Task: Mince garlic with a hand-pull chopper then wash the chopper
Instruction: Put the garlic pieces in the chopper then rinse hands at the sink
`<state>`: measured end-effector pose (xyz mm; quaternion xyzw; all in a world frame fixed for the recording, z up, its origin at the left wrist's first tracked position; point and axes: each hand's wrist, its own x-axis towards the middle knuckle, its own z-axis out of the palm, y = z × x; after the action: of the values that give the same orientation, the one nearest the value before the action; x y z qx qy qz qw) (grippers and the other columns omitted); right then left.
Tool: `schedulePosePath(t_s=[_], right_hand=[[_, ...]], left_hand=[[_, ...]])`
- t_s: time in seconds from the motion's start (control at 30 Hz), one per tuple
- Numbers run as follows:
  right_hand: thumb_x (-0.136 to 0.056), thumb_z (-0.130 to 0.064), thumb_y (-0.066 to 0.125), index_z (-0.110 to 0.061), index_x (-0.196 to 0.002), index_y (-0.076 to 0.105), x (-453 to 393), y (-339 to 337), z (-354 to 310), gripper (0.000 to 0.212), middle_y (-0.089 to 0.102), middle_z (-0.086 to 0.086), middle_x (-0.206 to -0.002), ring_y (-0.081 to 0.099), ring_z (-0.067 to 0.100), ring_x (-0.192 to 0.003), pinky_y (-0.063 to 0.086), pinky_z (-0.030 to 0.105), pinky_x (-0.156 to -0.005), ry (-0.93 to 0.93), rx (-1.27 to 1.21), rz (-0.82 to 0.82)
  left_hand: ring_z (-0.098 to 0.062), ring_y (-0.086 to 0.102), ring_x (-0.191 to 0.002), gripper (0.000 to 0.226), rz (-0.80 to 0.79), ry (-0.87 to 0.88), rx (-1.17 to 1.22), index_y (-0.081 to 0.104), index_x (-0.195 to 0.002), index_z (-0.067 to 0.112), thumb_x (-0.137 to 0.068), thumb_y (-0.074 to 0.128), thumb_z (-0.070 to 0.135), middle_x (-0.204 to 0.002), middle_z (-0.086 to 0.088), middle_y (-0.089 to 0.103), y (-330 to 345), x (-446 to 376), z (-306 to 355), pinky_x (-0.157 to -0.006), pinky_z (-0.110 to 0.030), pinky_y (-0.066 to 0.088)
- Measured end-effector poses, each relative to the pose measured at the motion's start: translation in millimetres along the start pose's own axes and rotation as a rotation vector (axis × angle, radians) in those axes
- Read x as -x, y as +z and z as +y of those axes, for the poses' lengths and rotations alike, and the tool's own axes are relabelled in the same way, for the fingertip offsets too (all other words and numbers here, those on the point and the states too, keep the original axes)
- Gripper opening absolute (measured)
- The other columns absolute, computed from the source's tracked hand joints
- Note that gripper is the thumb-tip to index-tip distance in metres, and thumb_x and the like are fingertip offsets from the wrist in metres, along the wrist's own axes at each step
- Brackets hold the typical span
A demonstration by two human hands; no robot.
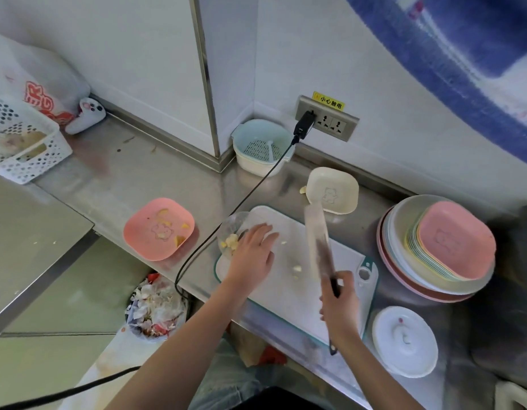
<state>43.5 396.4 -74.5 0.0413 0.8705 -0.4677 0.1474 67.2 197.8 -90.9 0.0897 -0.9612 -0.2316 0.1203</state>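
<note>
- My right hand [340,303] is gripping a knife [318,241], fingers closed round its handle, the blade lifted over the cutting board [289,291].
- My left hand [252,250] is lying flat and spread on the board, holding nothing; the clear chopper bowl [231,232] with garlic [230,241] is touching its fingertips at the board's left edge.
- Loose garlic bits [297,269] are sitting between my hands.
- A plate stack [434,250] is crowding the desk [138,179] beyond my right hand; the chopper lid [404,340] is lying just right of that wrist.

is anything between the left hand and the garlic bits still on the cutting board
Nothing visible. The left hand lies flat on the cutting board, and bare board separates it from the garlic bits. The knife in the right hand is beyond them.
</note>
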Motion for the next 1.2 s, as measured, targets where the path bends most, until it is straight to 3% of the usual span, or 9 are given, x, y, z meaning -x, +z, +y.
schedulePosePath(t_s=[0.13, 0.3, 0.4, 0.5, 0.6, 0.73, 0.87, 1.07, 1.2], right_hand=[[-0.095, -0.034, 0.051, -0.024, -0.09, 0.046, -9, -27, 30, 0.012, 0.062, 0.011, -0.068, 0.058, 0.024, -0.049, 0.053, 0.037, -0.047, 0.102, 0.062, -0.03], [-0.1, -0.027, 0.04, -0.015, -0.096, 0.047, -21, -23, 53, 0.014, 0.058, 0.011, -0.089, 0.056, 0.029, -0.078, 0.045, 0.038, -0.064, 0.039, 0.374, -0.062], [-0.1, -0.027, 0.038, -0.007, -0.109, 0.051, -30, -21, 56, 0.026, 0.052, 0.018, -0.111, 0.05, 0.037, -0.102, 0.043, 0.042, -0.087, 0.061, 0.526, -0.054], [-0.099, -0.031, 0.038, -0.011, -0.114, 0.047, -31, -21, 49, 0.026, 0.049, 0.016, -0.117, 0.048, 0.035, -0.106, 0.042, 0.04, -0.088, 0.071, 0.71, -0.053], [-0.094, -0.024, 0.046, -0.015, -0.117, 0.045, -36, -16, 28, 0.024, 0.05, 0.014, -0.12, 0.047, 0.033, -0.109, 0.042, 0.041, -0.09, -0.05, 0.805, 0.055], [-0.097, -0.021, 0.042, -0.016, -0.117, 0.053, -79, 11, -32, 0.024, 0.057, 0.006, -0.121, 0.045, 0.027, -0.114, 0.032, 0.037, -0.095, -0.376, 0.831, -0.041], [-0.093, -0.012, 0.046, -0.013, -0.13, 0.043, -145, 55, -99, 0.037, 0.052, 0.007, -0.133, 0.036, 0.026, -0.129, 0.025, 0.041, -0.105, -0.595, 1.11, -0.094], [-0.085, -0.023, 0.058, -0.016, -0.145, 0.033, -206, 101, -127, 0.065, 0.041, 0.001, -0.146, 0.016, 0.021, -0.144, -0.002, 0.055, -0.114, -0.535, 1.524, -0.22], [-0.082, -0.021, 0.06, -0.02, -0.129, 0.049, -216, 108, -120, 0.048, 0.06, -0.002, -0.123, 0.036, 0.019, -0.134, -0.007, 0.061, -0.113, -0.552, 1.573, -0.133]], left_hand=[[-0.028, 0.061, -0.104, 0.042, -0.098, 0.105, -0.047, 0.069, -0.101, 0.01, -0.073, 0.038, 0.017, -0.108, -0.008, 0.066, 9, -11, 11, -0.084, -0.04, 0.055], [-0.025, 0.066, -0.089, 0.033, -0.246, 0.246, -0.106, 0.07, -0.09, 0.012, -0.057, 0.074, 0.007, -0.094, -0.004, 0.067, 21, -20, 23, -0.092, -0.037, 0.05], [-0.03, 0.061, -0.101, 0.031, -0.321, 0.224, -0.111, 0.068, -0.102, 0.008, -0.071, 0.066, 0.005, -0.106, -0.011, 0.065, 24, -23, 23, -0.098, -0.038, 0.045], [-0.03, 0.047, -0.121, 0.036, -0.378, 0.19, -0.129, 0.058, -0.121, 0.006, -0.086, 0.05, 0.006, -0.126, -0.012, 0.054, 20, -29, 21, -0.106, -0.037, 0.032], [-0.03, 0.051, -0.116, 0.034, -0.318, 0.188, -0.09, 0.061, -0.115, 0.006, -0.083, 0.052, 0.003, -0.121, -0.011, 0.057, 12, -34, 13, -0.101, -0.038, 0.037], [-0.03, 0.064, -0.087, 0.032, -0.178, 0.098, -0.023, 0.067, -0.089, 0.009, -0.059, 0.07, -0.003, -0.094, -0.006, 0.066, 0, -41, -4, -0.073, -0.035, 0.054], [-0.034, 0.061, -0.092, 0.033, -0.08, -0.052, -0.034, 0.068, -0.098, 0.008, -0.066, 0.068, 0.0, -0.099, -0.009, 0.064, -16, -40, -32, -0.076, -0.04, 0.049], [-0.029, 0.053, -0.107, 0.034, -0.079, -0.125, -0.1, 0.064, -0.114, 0.013, -0.081, 0.058, 0.008, -0.111, -0.007, 0.06, -39, -25, -67, -0.087, -0.037, 0.04], [-0.028, 0.057, -0.096, 0.031, -0.056, -0.093, -0.145, 0.066, -0.108, 0.014, -0.078, 0.061, 0.006, -0.102, -0.006, 0.062, -55, -12, -87, -0.081, -0.039, 0.047]])
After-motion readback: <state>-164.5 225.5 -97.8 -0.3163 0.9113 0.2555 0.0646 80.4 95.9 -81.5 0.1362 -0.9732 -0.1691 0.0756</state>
